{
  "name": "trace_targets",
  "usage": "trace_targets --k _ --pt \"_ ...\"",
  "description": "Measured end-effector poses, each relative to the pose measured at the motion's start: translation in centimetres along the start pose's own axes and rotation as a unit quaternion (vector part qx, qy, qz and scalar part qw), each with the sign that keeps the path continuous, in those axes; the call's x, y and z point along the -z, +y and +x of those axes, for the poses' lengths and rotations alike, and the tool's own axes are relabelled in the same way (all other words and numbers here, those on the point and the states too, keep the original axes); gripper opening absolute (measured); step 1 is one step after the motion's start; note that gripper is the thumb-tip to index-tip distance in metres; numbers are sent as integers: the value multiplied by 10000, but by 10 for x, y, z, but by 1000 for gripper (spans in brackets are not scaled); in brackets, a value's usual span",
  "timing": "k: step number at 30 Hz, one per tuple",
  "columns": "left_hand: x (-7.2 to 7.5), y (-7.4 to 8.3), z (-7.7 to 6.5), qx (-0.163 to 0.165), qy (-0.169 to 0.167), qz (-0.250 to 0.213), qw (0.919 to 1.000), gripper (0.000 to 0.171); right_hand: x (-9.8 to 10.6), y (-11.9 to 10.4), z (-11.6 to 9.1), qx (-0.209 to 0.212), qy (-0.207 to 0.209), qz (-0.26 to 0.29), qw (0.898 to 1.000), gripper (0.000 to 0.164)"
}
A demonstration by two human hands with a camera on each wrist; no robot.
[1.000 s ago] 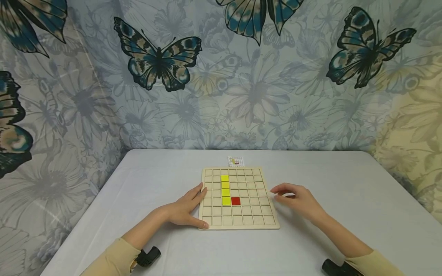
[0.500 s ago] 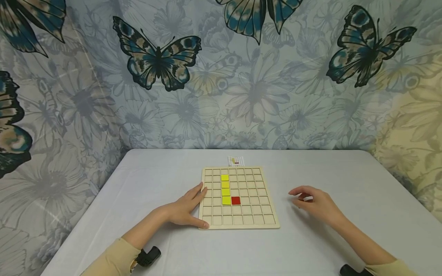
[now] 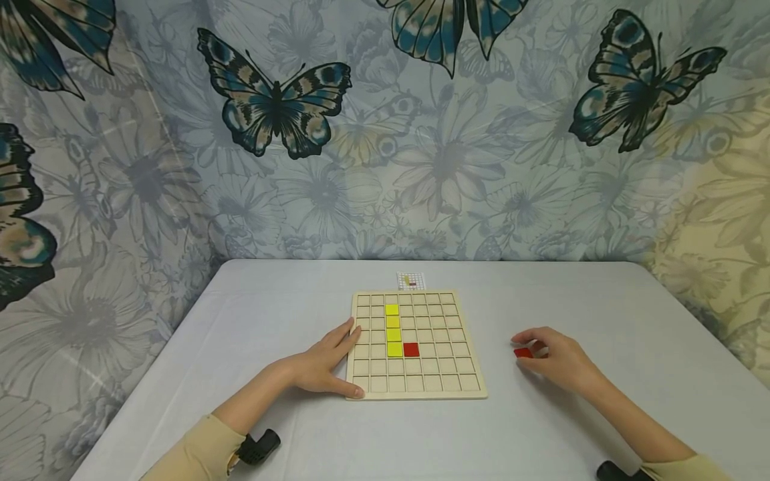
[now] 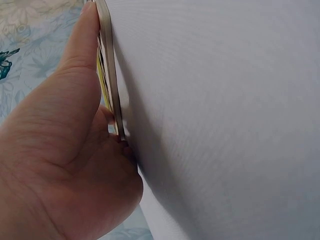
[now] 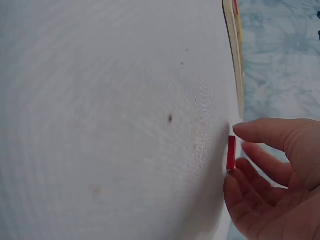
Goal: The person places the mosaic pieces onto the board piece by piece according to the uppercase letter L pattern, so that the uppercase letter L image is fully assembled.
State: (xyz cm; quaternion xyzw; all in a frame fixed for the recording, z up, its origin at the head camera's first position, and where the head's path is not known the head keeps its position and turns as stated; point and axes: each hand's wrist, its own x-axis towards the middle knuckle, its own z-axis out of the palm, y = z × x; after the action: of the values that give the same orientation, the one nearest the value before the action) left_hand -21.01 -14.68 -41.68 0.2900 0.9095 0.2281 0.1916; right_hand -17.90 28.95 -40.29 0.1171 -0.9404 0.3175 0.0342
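Observation:
A pale wooden grid board [image 3: 441, 367] lies on the white table. Yellow square tiles [image 3: 393, 335] fill part of one column, and one red tile [image 3: 411, 350] sits beside the lowest of them. My left hand [image 3: 319, 364] rests along the board's left edge, thumb on its front left corner and fingers spread; the left wrist view shows this hand [image 4: 85, 150] against the board's edge. To the right of the board, my right hand [image 3: 556, 357] pinches another red square tile [image 3: 523, 352] low over the table. In the right wrist view this red tile [image 5: 231, 152] stands between thumb and fingertips.
Behind the board lies a small printed grid card [image 3: 411, 281] with a yellow and red pattern. The white tablecloth [image 3: 289, 294] spreads around the board. A butterfly-patterned cloth [image 3: 445, 167] hangs behind the table. Black wrist cameras [image 3: 259, 447] are on both forearms.
My right hand has moved right, away from the board's right edge, and a red tile now shows between its thumb and fingers. The left hand and the tiles on the board have stayed put.

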Motion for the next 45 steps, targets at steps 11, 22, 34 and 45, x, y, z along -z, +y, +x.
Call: trace_targets --k 11,22,34,45 --pt "1 2 -1 13 -3 26 10000 114 -4 1 3 134 -94 51 9999 31" --pt "1 3 -1 76 -10 16 10000 114 -3 0 3 131 -151 64 9998 33" --pt "1 4 -1 58 -30 8 10000 113 -1 2 3 -28 -261 -4 9997 33" --pt "0 2 -1 51 -5 30 10000 113 -1 0 2 -87 -245 63 9996 30"
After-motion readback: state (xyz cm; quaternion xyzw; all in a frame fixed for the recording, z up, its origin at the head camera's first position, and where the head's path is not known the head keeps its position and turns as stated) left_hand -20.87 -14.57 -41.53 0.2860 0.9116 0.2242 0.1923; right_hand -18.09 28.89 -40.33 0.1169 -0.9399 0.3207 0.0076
